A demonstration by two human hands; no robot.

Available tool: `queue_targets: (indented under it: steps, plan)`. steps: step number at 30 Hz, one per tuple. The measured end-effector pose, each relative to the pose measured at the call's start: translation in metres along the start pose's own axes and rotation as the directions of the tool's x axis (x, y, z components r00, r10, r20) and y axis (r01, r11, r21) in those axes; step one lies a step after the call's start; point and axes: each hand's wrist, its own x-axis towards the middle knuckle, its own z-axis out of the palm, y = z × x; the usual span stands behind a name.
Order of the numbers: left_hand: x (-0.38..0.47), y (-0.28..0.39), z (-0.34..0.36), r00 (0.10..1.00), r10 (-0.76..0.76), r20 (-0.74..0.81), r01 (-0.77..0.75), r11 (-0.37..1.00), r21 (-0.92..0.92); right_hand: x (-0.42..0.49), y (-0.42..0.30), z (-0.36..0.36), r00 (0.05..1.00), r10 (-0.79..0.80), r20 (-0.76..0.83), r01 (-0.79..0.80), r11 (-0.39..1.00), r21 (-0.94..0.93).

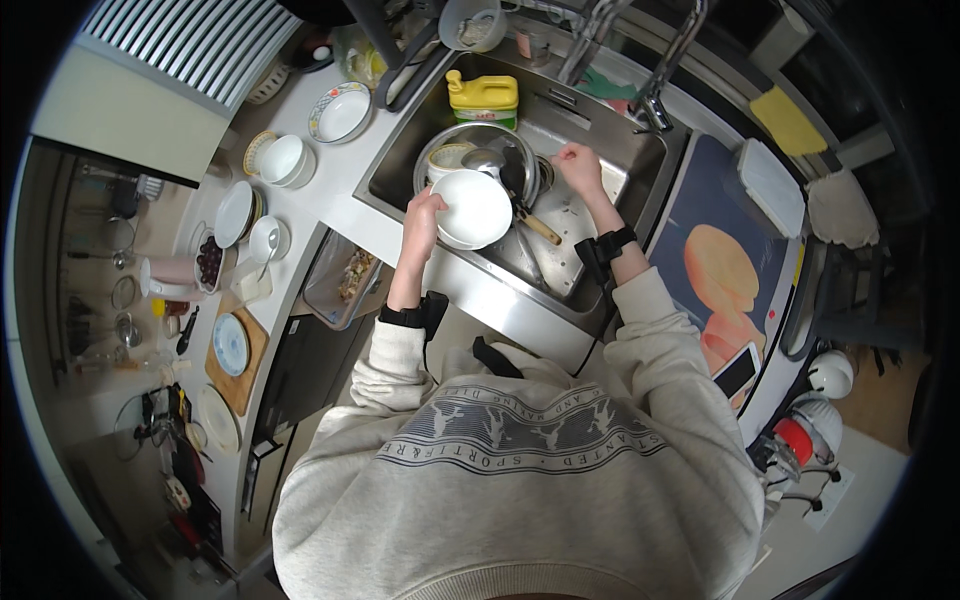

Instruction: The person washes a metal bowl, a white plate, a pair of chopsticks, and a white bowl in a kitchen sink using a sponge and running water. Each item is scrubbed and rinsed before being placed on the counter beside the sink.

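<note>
My left hand (424, 223) grips the rim of a white bowl (474, 210), tilted over the near left part of a steel sink (652, 157). Above the sink's right half, my right hand (579, 169) has its fingers curled together, and I see nothing in them. Behind the white bowl, a round metal basin (531, 147) holds a patterned bowl (448, 159) and a ladle (484, 159). A utensil with a wooden handle (541, 228) leans out of the basin. At the sink's back stands a yellow-and-green jug (484, 100).
A faucet (656, 112) reaches over the back right corner. Stacked white bowls (287, 161) and a fruit-patterned bowl (340, 112) stand on the left counter. Below its edge hangs a lined waste bin (337, 281). A phone (737, 370) lies on the dark mat (682, 202) at right.
</note>
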Motion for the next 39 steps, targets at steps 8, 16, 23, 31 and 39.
queue_targets:
  steps: [8,16,23,31,39]
  plan:
    - [-0.015,0.003,-0.049,0.977,0.008,-0.213,-0.031,0.994,-0.107,0.085,-0.094,0.055,0.827,0.138,0.546,-0.293,0.933,0.208]
    - [-0.051,-0.017,-0.108,0.968,0.024,-0.252,-0.061,0.988,-0.141,0.159,-0.089,0.135,0.699,0.221,0.68,-0.667,0.545,0.508]
    - [-0.075,-0.031,-0.133,0.948,-0.148,-0.282,0.084,0.97,-0.229,0.199,-0.079,0.179,0.791,0.191,0.582,-0.563,0.599,0.569]
    - [-0.08,-0.026,-0.127,0.95,-0.091,-0.298,0.027,0.977,-0.212,0.209,-0.069,0.18,0.704,0.119,0.7,-0.635,0.548,0.545]
    - [-0.085,-0.016,-0.111,0.969,-0.06,-0.239,-0.002,0.969,-0.248,0.184,-0.09,0.17,0.758,0.261,0.598,-0.652,0.343,0.676]
